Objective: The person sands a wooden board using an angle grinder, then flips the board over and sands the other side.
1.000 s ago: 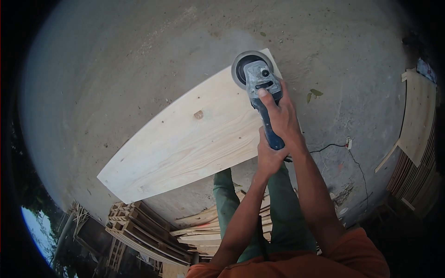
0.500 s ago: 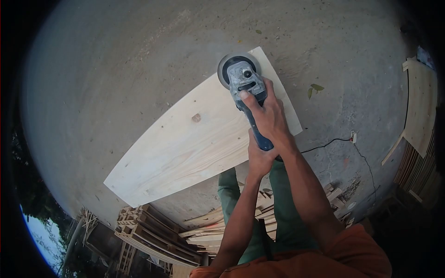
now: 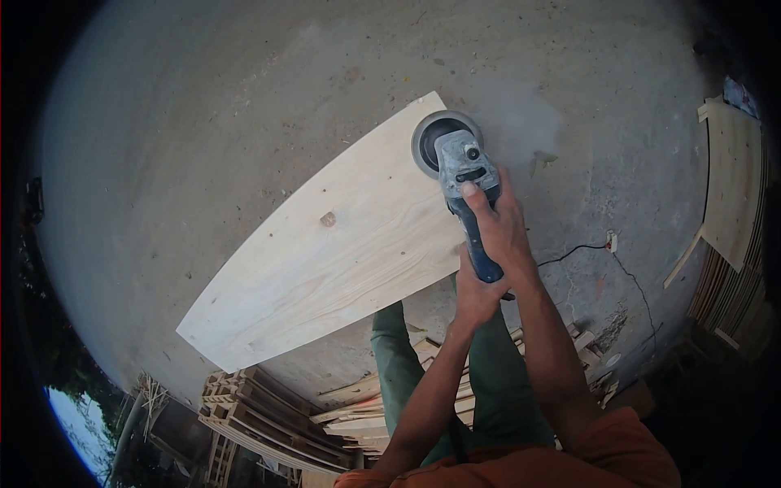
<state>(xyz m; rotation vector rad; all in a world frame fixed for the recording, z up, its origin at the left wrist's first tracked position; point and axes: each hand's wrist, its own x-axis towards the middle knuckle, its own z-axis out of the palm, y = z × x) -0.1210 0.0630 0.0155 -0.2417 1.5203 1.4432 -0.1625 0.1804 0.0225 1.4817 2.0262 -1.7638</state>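
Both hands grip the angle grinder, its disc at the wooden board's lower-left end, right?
No: the head view shows the disc at the upper-right end of the wooden board. The left hand and right hand do grip the angle grinder.

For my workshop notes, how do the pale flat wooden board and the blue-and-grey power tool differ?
The pale flat wooden board is far larger than the blue-and-grey power tool. The board shows wood grain; the tool has a grey head and blue handle.
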